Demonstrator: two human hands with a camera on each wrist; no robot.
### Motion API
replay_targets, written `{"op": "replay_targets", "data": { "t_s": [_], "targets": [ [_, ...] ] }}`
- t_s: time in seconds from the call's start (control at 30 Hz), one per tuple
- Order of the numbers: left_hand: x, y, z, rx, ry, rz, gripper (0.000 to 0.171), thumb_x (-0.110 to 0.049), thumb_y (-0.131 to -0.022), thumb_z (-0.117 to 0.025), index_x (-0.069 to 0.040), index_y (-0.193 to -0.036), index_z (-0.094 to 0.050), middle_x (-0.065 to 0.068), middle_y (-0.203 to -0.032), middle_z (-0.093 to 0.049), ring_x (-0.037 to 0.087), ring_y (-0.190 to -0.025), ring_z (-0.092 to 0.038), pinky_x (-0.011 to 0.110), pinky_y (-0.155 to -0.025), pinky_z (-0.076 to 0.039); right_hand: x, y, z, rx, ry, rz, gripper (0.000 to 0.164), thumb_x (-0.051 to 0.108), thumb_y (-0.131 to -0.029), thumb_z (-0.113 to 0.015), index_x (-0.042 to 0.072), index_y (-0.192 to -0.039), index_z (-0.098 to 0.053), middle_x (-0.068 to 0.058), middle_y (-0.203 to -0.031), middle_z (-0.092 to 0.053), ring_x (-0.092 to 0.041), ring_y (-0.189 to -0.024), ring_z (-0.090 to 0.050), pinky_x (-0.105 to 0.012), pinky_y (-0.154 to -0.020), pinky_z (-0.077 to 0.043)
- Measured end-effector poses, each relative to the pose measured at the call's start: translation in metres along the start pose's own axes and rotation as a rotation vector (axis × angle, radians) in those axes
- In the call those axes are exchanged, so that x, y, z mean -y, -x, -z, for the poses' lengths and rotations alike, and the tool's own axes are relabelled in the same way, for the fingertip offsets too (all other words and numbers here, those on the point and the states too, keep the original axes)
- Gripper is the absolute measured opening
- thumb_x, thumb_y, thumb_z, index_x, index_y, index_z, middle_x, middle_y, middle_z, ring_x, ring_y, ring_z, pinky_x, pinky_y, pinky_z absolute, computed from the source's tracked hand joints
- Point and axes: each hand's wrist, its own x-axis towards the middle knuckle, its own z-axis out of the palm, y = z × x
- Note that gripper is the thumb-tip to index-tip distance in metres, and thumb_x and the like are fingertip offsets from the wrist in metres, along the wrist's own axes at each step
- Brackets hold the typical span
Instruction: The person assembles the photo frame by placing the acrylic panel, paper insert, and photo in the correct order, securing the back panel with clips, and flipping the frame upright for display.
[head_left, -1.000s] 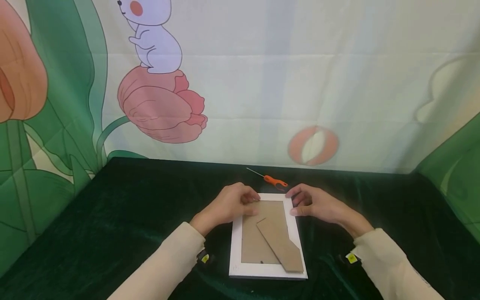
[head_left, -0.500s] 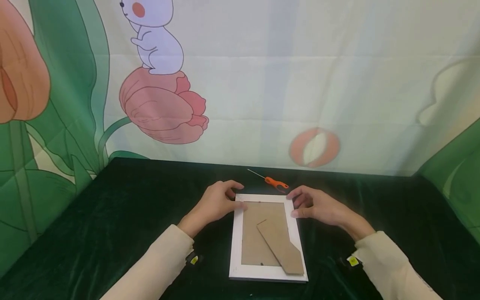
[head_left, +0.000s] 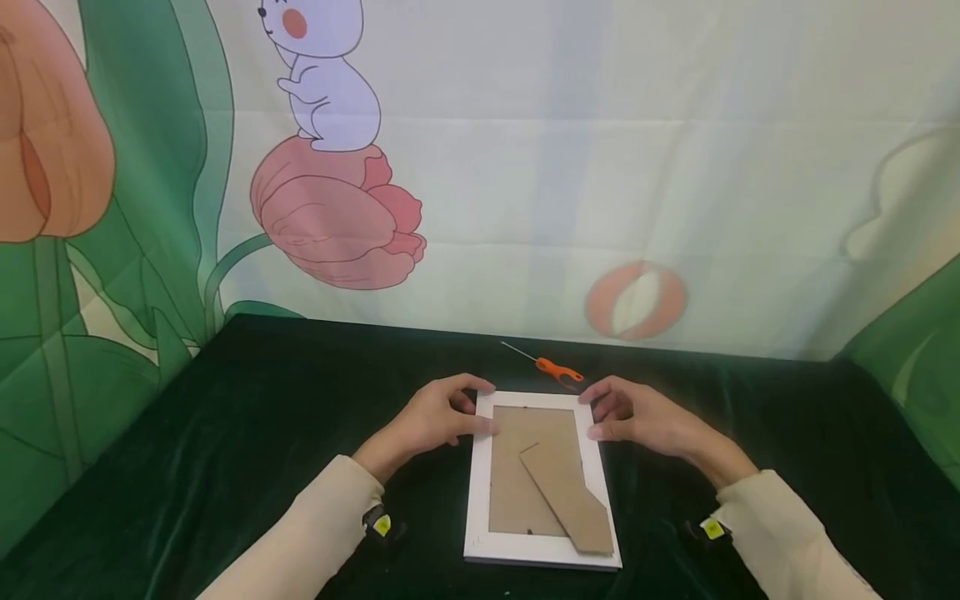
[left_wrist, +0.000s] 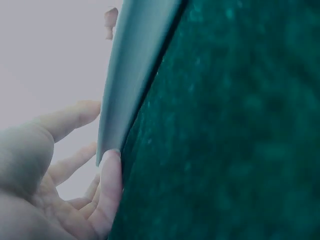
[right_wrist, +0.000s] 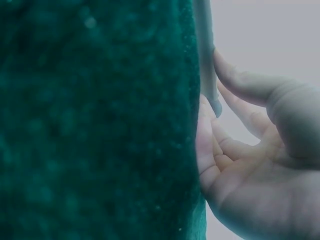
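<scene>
A white picture frame (head_left: pixel 477 500) lies back side up on the dark green cloth, its brown backing board (head_left: pixel 510 492) and slanted brown stand leg (head_left: pixel 573 508) facing up. My left hand (head_left: pixel 431 417) holds the far left corner, thumb on the top face and index finger at the far edge. In the left wrist view, the little finger of the left hand (left_wrist: pixel 65 165) reaches under the frame's side (left_wrist: pixel 132 65). At the far right corner, my right hand (head_left: pixel 645 417) grips the frame between thumb and fingers. The right wrist view shows the thumb of the right hand (right_wrist: pixel 265 135) against the frame's edge (right_wrist: pixel 206 55).
Just beyond the frame lies an orange-handled screwdriver (head_left: pixel 555 368), its shaft pointing to the far left. The green velvet cloth (head_left: pixel 300 400) covers the table. Behind it hangs a printed curtain (head_left: pixel 480 167) with flowers and a white animal.
My left hand has moved left, from the far edge of the frame to its far left corner, and takes hold there. The right hand stays at its corner. The view has shifted slightly.
</scene>
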Motion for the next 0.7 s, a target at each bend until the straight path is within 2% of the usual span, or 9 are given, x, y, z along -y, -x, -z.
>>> {"op": "replay_targets", "data": {
  "t_s": [0.23, 0.47, 0.7],
  "targets": [
    [-0.001, 0.001, -0.007, -0.046, -0.028, 0.019, 0.062, -0.028, -0.085, -0.091, -0.018, -0.141, -0.066, 0.008, -0.106, -0.062, 0.025, -0.088, -0.065, 0.033, -0.068, -0.062, 0.000, 0.001, 0.000, -0.002, -0.005, 0.001, 0.052, 0.028, -0.092, -0.086, 0.009, -0.134, -0.062, -0.008, -0.114, -0.066, -0.027, -0.100, -0.065, -0.047, -0.091, -0.061],
    [-0.001, -0.002, -0.013, -0.132, -0.015, 0.070, 0.063, -0.027, -0.084, -0.093, -0.014, -0.140, -0.068, 0.007, -0.103, -0.064, 0.022, -0.078, -0.068, 0.031, -0.069, -0.063, -0.004, 0.001, 0.001, -0.006, -0.006, 0.007, 0.052, 0.028, -0.092, -0.086, 0.008, -0.134, -0.062, -0.008, -0.114, -0.067, -0.027, -0.100, -0.065, -0.045, -0.091, -0.061],
    [0.004, -0.003, -0.012, -0.114, 0.056, 0.044, 0.060, -0.024, -0.085, -0.093, -0.015, -0.139, -0.069, 0.009, -0.103, -0.063, 0.024, -0.083, -0.067, 0.033, -0.072, -0.063, -0.002, 0.001, 0.001, -0.003, -0.010, 0.009, 0.053, 0.029, -0.092, -0.086, 0.007, -0.134, -0.062, -0.009, -0.113, -0.067, -0.027, -0.099, -0.065, -0.045, -0.091, -0.060]
  ]
}}
